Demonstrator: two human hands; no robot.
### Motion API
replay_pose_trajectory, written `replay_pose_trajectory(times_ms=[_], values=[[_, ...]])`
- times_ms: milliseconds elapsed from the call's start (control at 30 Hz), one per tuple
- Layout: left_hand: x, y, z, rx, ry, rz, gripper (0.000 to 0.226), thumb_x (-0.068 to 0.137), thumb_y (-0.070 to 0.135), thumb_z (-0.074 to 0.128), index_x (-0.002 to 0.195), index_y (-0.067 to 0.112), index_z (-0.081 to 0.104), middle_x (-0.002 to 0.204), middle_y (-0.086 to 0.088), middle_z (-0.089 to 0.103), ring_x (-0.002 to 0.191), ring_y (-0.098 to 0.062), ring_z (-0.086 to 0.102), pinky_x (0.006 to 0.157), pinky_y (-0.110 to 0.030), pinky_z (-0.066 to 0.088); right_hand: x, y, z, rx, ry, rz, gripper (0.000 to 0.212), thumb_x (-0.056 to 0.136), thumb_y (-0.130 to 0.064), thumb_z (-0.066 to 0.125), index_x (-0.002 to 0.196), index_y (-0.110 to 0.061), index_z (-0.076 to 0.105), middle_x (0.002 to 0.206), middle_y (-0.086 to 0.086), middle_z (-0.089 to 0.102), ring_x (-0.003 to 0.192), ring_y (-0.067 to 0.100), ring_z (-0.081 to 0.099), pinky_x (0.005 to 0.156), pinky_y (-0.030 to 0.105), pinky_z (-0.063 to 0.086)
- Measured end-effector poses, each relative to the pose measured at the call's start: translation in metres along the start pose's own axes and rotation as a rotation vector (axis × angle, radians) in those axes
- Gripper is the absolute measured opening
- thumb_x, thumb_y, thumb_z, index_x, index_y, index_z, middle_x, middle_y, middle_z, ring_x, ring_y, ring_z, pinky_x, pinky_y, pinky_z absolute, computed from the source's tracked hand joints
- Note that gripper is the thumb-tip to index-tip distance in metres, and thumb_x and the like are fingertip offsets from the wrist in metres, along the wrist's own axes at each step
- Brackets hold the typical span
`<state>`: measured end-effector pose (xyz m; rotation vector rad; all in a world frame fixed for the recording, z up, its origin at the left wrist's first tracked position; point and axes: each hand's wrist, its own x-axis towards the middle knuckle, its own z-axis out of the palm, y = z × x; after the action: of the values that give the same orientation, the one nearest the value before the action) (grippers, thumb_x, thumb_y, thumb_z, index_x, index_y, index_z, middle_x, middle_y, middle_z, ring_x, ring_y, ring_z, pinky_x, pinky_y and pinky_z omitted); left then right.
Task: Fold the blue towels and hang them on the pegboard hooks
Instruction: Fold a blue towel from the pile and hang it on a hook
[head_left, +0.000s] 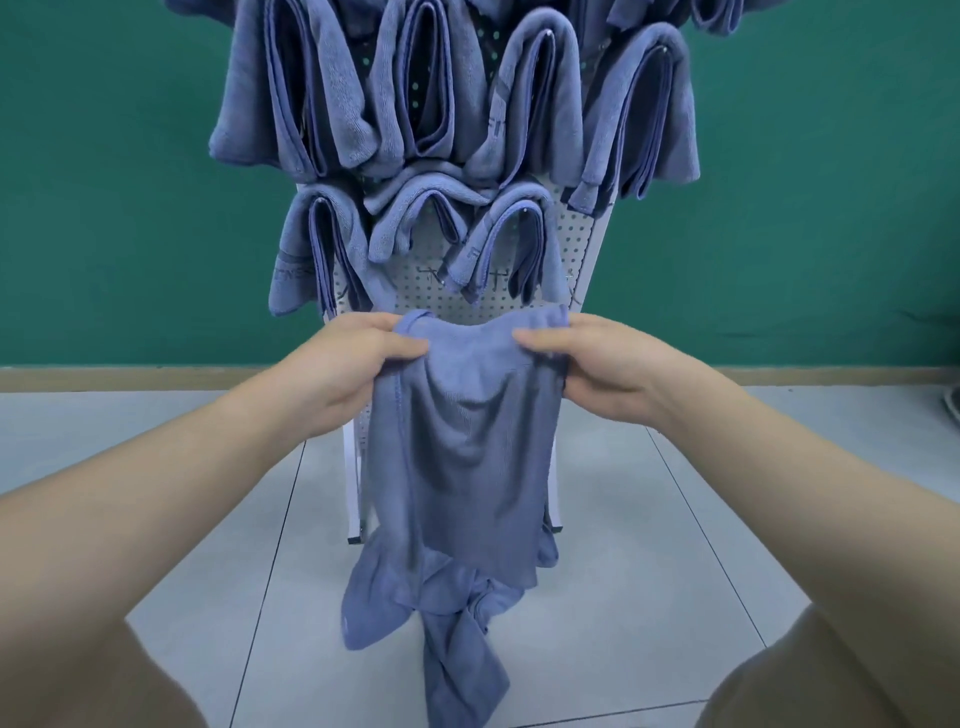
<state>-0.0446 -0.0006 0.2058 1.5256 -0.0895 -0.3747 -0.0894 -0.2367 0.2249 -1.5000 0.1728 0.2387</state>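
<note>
Blue towel (467, 447) hangs in front of the white pegboard (576, 244), its top corners pinched by the left hand (358, 364) and right hand (597, 369), while folded towels (415, 93) drape over hooks above

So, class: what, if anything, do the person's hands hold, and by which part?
Both hands, left hand and right hand, pinch one soft blue cloth towel by its top edge, one near each upper corner.
</note>
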Motion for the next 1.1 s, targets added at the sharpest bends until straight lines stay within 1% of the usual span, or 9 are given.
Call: replay_pose_trajectory(times_ms=[100,167,267,400,567,733,867,967,1100], values=[[-0.001,-0.002,-0.002,0.04,-0.011,0.058,0.033,0.092,-0.013,0.061,0.121,-0.001,0.07,0.115,-0.019,0.076,0.108,-0.029,0.073,0.088,-0.029,0.061,0.001,0.005,-0.002,-0.248,0.039,-0.084,0.021,0.1,0.005,0.056,0.11,-0.003,0.073,0.11,0.014,0.077,0.096,0.022,0.074,0.089,0.033,0.059],[0.002,-0.004,-0.008,0.154,0.067,0.125,0.029,0.092,-0.008,0.065,0.115,0.006,0.074,0.109,-0.013,0.078,0.108,-0.03,0.073,0.094,-0.037,0.06,0.0,0.004,-0.002,-0.44,0.063,-0.131,0.017,0.102,-0.009,0.059,0.104,-0.002,0.074,0.106,0.014,0.078,0.089,0.02,0.07,0.092,0.044,0.06],[0.004,-0.007,-0.017,0.272,0.231,0.17,0.017,0.093,0.003,0.07,0.106,0.014,0.072,0.104,-0.007,0.079,0.104,-0.028,0.074,0.098,-0.046,0.058,0.003,0.004,-0.006,-0.629,0.142,-0.148,0.053,0.09,-0.046,0.067,0.092,0.007,0.062,0.08,0.012,0.063,0.075,0.02,0.052,0.091,0.057,0.057],[0.009,-0.008,-0.028,0.339,0.391,0.129,0.026,0.091,0.023,0.079,0.107,0.007,0.067,0.105,-0.009,0.075,0.092,-0.024,0.072,0.089,-0.044,0.058,0.0,-0.001,-0.005,-0.437,0.24,-0.171,0.049,0.102,-0.039,0.063,0.095,0.009,0.071,0.08,0.013,0.074,0.072,0.02,0.068,0.075,0.035,0.065],[0.011,-0.01,-0.034,0.363,0.364,0.123,0.021,0.095,0.025,0.074,0.081,0.01,0.07,0.077,-0.002,0.068,0.069,-0.017,0.06,0.072,-0.035,0.054,0.003,-0.006,-0.008,-0.247,0.289,-0.128,0.055,0.103,-0.048,0.058,0.108,0.005,0.07,0.098,0.017,0.078,0.08,0.023,0.071,0.084,0.039,0.064],[0.02,-0.019,-0.044,0.406,0.433,0.103,0.032,0.102,0.017,0.059,0.085,-0.011,0.062,0.079,-0.013,0.06,0.072,-0.025,0.057,0.074,-0.048,0.063,0.005,-0.009,-0.008,-0.033,0.336,-0.073,0.058,0.104,-0.051,0.054,0.128,0.001,0.065,0.125,0.021,0.071,0.101,0.033,0.071,0.104,0.054,0.053],[0.017,-0.014,-0.047,0.21,0.439,-0.029,0.028,0.11,0.022,0.046,0.084,0.013,0.052,0.094,-0.018,0.065,0.072,-0.031,0.066,0.047,-0.033,0.06,0.005,-0.012,-0.016,0.12,0.331,-0.059,0.047,0.105,-0.05,0.051,0.119,-0.009,0.07,0.113,0.008,0.078,0.107,0.027,0.075,0.091,0.046,0.061],[0.015,-0.013,-0.043,0.1,0.346,-0.108,0.024,0.112,0.025,0.04,0.098,0.015,0.056,0.109,-0.015,0.068,0.079,-0.028,0.069,0.054,-0.038,0.059,0.006,-0.013,-0.022,0.196,0.278,-0.03,0.044,0.108,-0.045,0.047,0.119,-0.009,0.069,0.115,0.007,0.078,0.103,0.022,0.076,0.079,0.039,0.06],[0.014,-0.013,-0.037,-0.049,0.226,-0.127,0.027,0.112,0.026,0.044,0.119,0.008,0.062,0.113,-0.011,0.073,0.098,-0.028,0.071,0.073,-0.04,0.057,0.008,-0.013,-0.025,0.238,0.193,-0.039,0.036,0.111,-0.03,0.045,0.129,-0.005,0.064,0.125,0.01,0.074,0.11,0.02,0.073,0.086,0.037,0.058]])
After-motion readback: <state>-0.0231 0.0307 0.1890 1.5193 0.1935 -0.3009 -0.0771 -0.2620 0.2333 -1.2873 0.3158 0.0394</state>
